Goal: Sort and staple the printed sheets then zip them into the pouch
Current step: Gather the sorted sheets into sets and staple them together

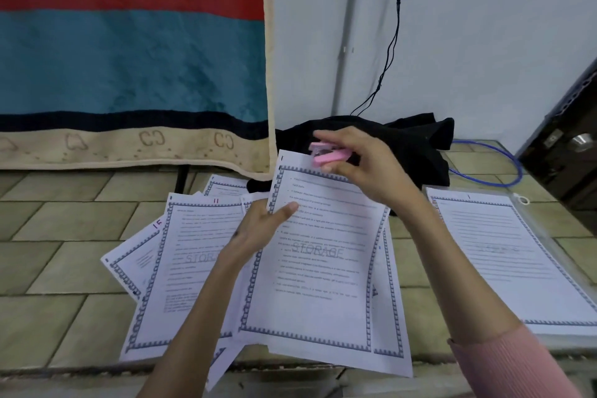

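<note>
My left hand [258, 226] grips the left edge of a lifted set of printed sheets [319, 265] with a grey border and the watermark STORAGE. A small pink stapler [326, 157] sits at the top edge of that set, held by my right hand [358, 165], whose fingers curl round it. Under and left of the lifted set, several loose printed sheets [190, 265] lie fanned on the tiled surface, some with numbers in red ink. At the right lies a clear zip pouch [555, 245] with a printed sheet numbered 1 [504, 255] in or on it.
A black cloth [407, 142] is heaped behind the papers, with a thin black cord [392, 42] hanging down the white wall. A blue cable loop [504, 168] lies at the back right. A teal and red blanket [129, 58] hangs at left. A dark cabinet [568, 152] stands at right.
</note>
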Demonstrator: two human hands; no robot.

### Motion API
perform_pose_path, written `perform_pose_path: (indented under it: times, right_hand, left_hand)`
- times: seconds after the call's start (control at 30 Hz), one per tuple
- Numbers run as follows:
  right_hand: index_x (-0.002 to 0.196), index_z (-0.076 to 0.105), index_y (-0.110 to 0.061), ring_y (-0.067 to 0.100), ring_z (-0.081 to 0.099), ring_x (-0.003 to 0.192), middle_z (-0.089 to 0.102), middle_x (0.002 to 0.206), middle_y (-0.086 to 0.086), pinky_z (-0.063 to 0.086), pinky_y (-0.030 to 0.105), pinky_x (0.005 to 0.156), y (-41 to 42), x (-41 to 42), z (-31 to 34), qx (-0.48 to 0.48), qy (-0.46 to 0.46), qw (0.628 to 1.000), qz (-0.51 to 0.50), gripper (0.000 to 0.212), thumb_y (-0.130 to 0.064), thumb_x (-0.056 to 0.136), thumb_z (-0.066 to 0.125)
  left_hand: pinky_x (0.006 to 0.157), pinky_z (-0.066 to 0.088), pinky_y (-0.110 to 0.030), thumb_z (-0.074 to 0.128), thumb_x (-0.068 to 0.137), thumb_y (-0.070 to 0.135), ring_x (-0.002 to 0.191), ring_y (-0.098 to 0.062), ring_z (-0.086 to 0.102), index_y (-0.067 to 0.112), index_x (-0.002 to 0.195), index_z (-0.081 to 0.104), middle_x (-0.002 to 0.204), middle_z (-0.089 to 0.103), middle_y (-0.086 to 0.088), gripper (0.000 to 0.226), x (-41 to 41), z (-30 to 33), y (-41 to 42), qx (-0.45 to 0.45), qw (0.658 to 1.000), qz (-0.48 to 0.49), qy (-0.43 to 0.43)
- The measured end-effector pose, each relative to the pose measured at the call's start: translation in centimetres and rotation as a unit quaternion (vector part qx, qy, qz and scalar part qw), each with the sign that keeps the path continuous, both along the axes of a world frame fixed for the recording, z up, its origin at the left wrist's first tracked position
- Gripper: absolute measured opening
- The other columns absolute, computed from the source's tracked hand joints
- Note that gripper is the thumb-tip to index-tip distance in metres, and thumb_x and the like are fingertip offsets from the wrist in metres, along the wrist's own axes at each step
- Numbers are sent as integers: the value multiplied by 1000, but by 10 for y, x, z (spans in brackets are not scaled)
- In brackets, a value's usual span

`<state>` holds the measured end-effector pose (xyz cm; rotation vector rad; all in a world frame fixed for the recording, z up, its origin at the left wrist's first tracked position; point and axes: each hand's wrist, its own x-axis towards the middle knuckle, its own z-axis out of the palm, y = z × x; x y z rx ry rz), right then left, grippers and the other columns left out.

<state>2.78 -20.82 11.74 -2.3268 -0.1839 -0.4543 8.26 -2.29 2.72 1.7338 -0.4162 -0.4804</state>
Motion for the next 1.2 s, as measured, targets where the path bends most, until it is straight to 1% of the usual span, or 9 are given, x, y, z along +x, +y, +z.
perform_pose_path:
  times: [0.17, 0.37, 0.43, 0.57, 0.67, 0.8, 0.9, 1.0, 1.2]
  right_hand:
    - [120, 63, -12, 9, 59, 105, 61, 109, -7, 46, 17, 93, 13, 7, 5, 1, 9, 999, 48, 43, -7, 78, 72]
    - [120, 64, -18, 11, 60, 106, 64, 112, -4, 45, 24, 96, 13, 10, 18, -5, -11, 1000, 25, 45, -11, 77, 74]
    - [120, 64, -19, 12, 61, 104, 64, 109, -6, 47, 24, 93, 13, 10, 22, -35, 14, 999, 39, 44, -15, 77, 75]
    - [119, 64, -21, 7, 62, 98, 63, 102, -15, 49, 24, 89, 15, 10, 28, -48, 61, 995, 55, 42, -14, 79, 73]
    - [117, 65, -23, 1, 62, 98, 64, 102, -19, 49, 20, 91, 17, 9, 33, -35, 90, 993, 67, 40, -15, 79, 73]
    - [121, 63, -19, -11, 60, 95, 62, 105, -21, 46, 10, 90, 18, 12, 38, -42, 127, 987, 91, 41, -19, 81, 72]
    - [121, 62, -17, -21, 55, 86, 58, 99, -28, 42, 2, 82, 18, 14, 35, -50, 142, 984, 94, 45, -18, 78, 74]
    - [116, 64, -18, -18, 56, 80, 61, 91, -25, 43, 3, 77, 19, 15, 31, -53, 158, 982, 87, 42, -17, 75, 77]
    - [107, 66, -17, -15, 54, 65, 61, 79, -19, 41, 4, 64, 21, 15, 32, -58, 157, 983, 80, 28, -22, 80, 73]
  left_hand:
    - [76, 53, -15, 58, 90, 29, 83, 4, 66, 28, 99, 65, 91, 70, 16, 11, -9, 7, 3, -18, 999, -6, -30]
    - [67, 48, -5, 58, 90, 26, 78, 14, 63, 23, 108, 63, 90, 66, 20, 19, -14, 13, 5, -35, 998, -27, -35]
    - [75, 54, -15, 58, 90, 28, 84, 4, 66, 25, 104, 65, 92, 69, 12, 16, -15, 16, 5, -28, 998, -31, -36]
    - [88, 52, -39, 58, 89, 32, 95, -25, 67, 35, 91, 63, 101, 72, -7, 6, -16, 22, 6, -15, 998, -42, -37]
    - [89, 51, -43, 60, 87, 37, 89, -20, 66, 36, 90, 64, 97, 71, -4, 5, -15, 20, 7, -11, 998, -49, -35]
    - [78, 45, -40, 62, 63, 75, 84, -18, 51, 39, 93, 67, 89, 56, -4, 47, -10, 11, 8, -4, 998, -61, -23]
    - [79, 49, -41, 65, 71, 63, 82, -20, 58, 32, 93, 67, 90, 62, -4, 38, -13, 14, 8, -3, 998, -56, -25]
    - [82, 52, -46, 64, 81, 50, 85, -27, 65, 25, 92, 67, 94, 69, -11, 27, -14, 14, 8, -5, 998, -60, -33]
    - [78, 48, -48, 63, 67, 70, 85, -21, 50, 36, 97, 68, 89, 62, -14, 45, -13, 8, 9, -21, 997, -76, -13]
